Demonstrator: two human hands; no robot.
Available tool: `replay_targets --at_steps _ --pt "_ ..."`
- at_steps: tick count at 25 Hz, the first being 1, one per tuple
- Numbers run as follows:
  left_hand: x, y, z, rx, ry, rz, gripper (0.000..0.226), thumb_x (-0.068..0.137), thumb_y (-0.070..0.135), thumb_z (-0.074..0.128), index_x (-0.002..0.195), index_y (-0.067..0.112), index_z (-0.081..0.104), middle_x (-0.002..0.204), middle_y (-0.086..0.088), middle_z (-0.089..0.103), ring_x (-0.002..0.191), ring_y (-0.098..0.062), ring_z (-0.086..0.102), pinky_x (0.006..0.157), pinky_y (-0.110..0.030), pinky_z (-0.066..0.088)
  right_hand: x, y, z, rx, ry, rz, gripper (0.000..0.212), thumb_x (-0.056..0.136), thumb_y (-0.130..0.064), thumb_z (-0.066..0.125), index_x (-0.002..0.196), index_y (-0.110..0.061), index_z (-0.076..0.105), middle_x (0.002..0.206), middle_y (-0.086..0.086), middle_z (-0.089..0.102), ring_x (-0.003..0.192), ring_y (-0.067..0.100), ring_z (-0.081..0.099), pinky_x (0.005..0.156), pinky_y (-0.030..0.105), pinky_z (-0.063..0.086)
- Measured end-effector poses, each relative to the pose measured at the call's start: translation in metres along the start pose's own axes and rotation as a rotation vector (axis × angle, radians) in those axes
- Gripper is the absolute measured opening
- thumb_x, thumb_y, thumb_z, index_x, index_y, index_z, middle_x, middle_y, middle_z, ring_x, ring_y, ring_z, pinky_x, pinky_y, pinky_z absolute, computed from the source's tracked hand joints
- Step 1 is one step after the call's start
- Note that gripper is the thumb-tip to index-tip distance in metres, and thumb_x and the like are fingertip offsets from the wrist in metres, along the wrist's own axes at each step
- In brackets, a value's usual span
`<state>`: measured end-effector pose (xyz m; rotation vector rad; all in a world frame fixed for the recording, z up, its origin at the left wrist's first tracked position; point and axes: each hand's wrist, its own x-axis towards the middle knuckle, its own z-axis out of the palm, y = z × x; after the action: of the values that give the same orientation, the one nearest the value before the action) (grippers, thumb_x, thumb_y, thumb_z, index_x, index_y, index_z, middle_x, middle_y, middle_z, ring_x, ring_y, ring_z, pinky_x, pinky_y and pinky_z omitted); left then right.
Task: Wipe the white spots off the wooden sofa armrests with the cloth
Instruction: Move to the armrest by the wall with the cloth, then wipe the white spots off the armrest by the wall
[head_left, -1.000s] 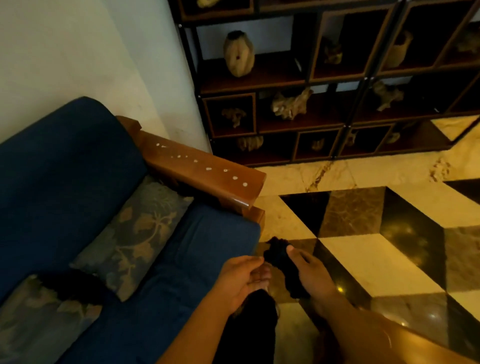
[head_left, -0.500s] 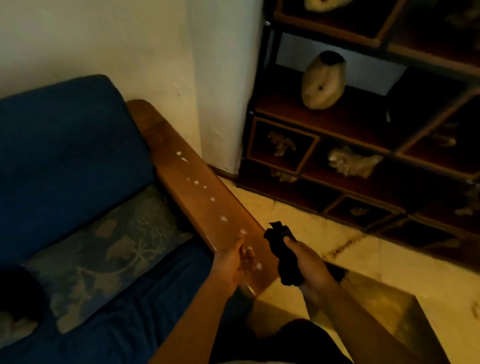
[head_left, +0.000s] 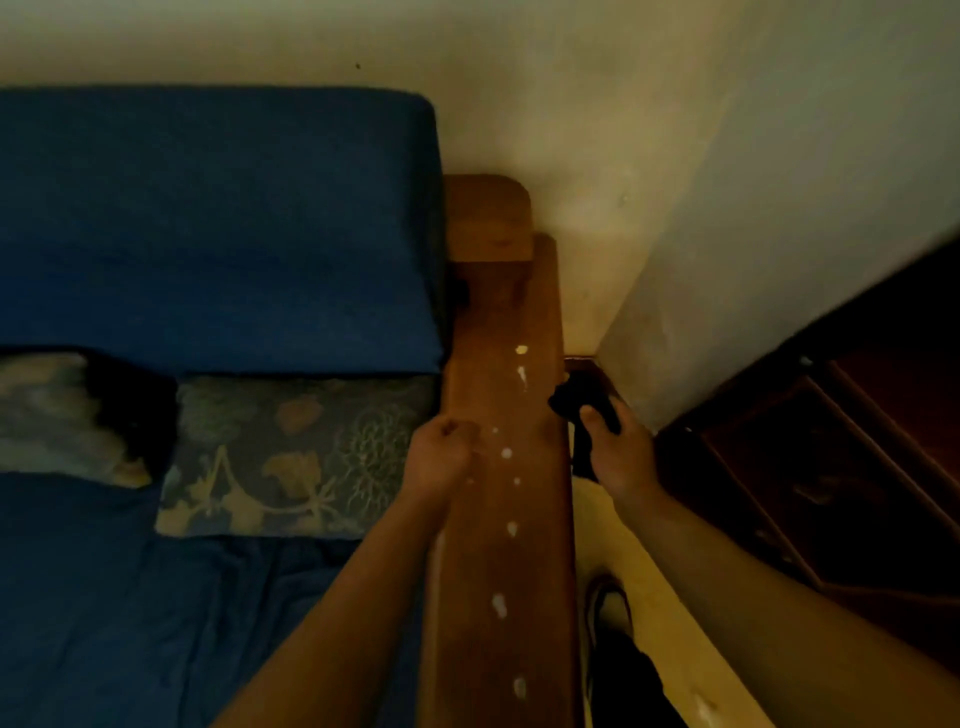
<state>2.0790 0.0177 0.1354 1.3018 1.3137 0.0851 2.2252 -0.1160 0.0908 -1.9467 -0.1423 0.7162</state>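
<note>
armrest (head_left: 506, 519): long wooden one running up the middle of the view, right edge of the blue sofa (head_left: 208, 234)
white spots (head_left: 500, 605): a scattered line of them all along the top of the wood
cloth (head_left: 574, 402): dark, bunched up, sitting just off the armrest's outer edge
right hand (head_left: 621, 452): clamped on the cloth, thumb on top
left hand (head_left: 441, 454): fingers curled together, holding nothing, resting on the inner edge of the armrest
cushion (head_left: 291, 457): patterned one on the seat beside the armrest
</note>
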Motion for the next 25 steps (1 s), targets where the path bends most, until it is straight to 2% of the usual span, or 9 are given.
replay_targets --at_steps 3,5,7,9,12,15,18,22,25 --pt "0.064 0.004 0.031 0.336 0.149 0.155 0.019 0.102 0.018 0.048 0.104 0.008 0.064 0.093 -0.004 0.066 0.087 -0.023 0.064 0.072 -0.031 0.047 0.108 0.000 0.010 -0.139 -0.032 -0.245 0.040 0.104 -0.031 0.056 0.143 -0.023 0.057 0.129 0.002 0.065 0.114 0.020 0.063 0.092 0.025 0.052" --pt "0.100 -0.002 0.033 0.491 0.231 0.175 0.029 0.105 0.023 0.044 0.118 0.005 0.062 0.112 -0.013 0.067 0.102 -0.028 0.063 0.082 -0.032 0.043 0.166 -0.007 0.031 -0.178 -0.022 -0.339 0.045 0.104 -0.032 0.055 0.148 -0.023 0.052 0.137 0.007 0.057 0.122 0.023 0.058 0.102 0.029 0.049" --pt "0.122 -0.012 0.028 0.510 0.277 0.135 0.031 0.104 0.027 0.044 0.125 0.013 0.062 0.119 -0.015 0.068 0.106 -0.031 0.064 0.085 -0.035 0.045 0.201 -0.011 0.055 -0.200 -0.056 -0.392 0.049 0.106 -0.033 0.051 0.153 -0.024 0.044 0.155 0.008 0.042 0.140 0.026 0.044 0.115 0.030 0.035" --pt "0.137 -0.026 0.024 0.526 0.329 0.135 0.024 0.102 0.029 0.047 0.115 0.024 0.067 0.104 -0.006 0.072 0.093 -0.026 0.068 0.075 -0.033 0.047 0.226 -0.001 0.080 -0.204 -0.099 -0.446 0.049 0.108 -0.033 0.044 0.156 -0.026 0.037 0.165 0.006 0.030 0.150 0.024 0.032 0.122 0.032 0.025" --pt "0.140 -0.036 0.020 0.463 0.385 0.148 0.017 0.100 0.038 0.054 0.104 0.039 0.071 0.077 0.016 0.065 0.073 -0.010 0.067 0.058 -0.023 0.044 0.252 -0.008 0.096 -0.253 -0.078 -0.476 0.050 0.108 -0.032 0.040 0.157 -0.025 0.034 0.168 0.005 0.025 0.152 0.022 0.027 0.117 0.024 0.019" --pt "0.136 -0.032 0.017 0.427 0.390 0.148 0.020 0.097 0.040 0.060 0.110 0.036 0.075 0.077 0.015 0.067 0.072 -0.008 0.067 0.057 -0.022 0.044 0.255 -0.032 0.089 -0.268 -0.093 -0.469 0.051 0.109 -0.028 0.040 0.158 -0.022 0.032 0.168 0.006 0.024 0.153 0.023 0.025 0.122 0.030 0.020" --pt "0.134 -0.029 0.015 0.452 0.369 0.148 0.022 0.097 0.039 0.061 0.110 0.032 0.076 0.082 0.003 0.073 0.071 -0.014 0.065 0.059 -0.024 0.046 0.190 -0.001 0.081 -0.427 -0.110 -0.573 0.048 0.109 -0.031 0.038 0.157 -0.025 0.036 0.169 0.003 0.021 0.154 0.027 0.022 0.123 0.039 0.025" --pt "0.136 -0.026 0.008 0.413 0.320 0.053 0.030 0.096 0.041 0.062 0.088 0.017 0.077 0.076 -0.008 0.072 0.070 -0.022 0.069 0.061 -0.030 0.055 0.131 0.032 0.073 -0.894 -0.181 -0.773 0.051 0.109 -0.042 0.031 0.157 -0.026 0.034 0.170 -0.001 0.018 0.157 0.031 0.000 0.127 0.050 0.012" --pt "0.136 -0.030 0.008 0.431 0.342 0.041 0.035 0.094 0.039 0.065 0.077 0.010 0.073 0.071 -0.009 0.070 0.063 -0.020 0.065 0.051 -0.026 0.044 0.161 -0.009 0.109 -1.075 -0.303 -0.991 0.053 0.109 -0.041 0.033 0.157 -0.020 0.033 0.169 0.005 0.020 0.156 0.032 0.010 0.127 0.046 0.014"
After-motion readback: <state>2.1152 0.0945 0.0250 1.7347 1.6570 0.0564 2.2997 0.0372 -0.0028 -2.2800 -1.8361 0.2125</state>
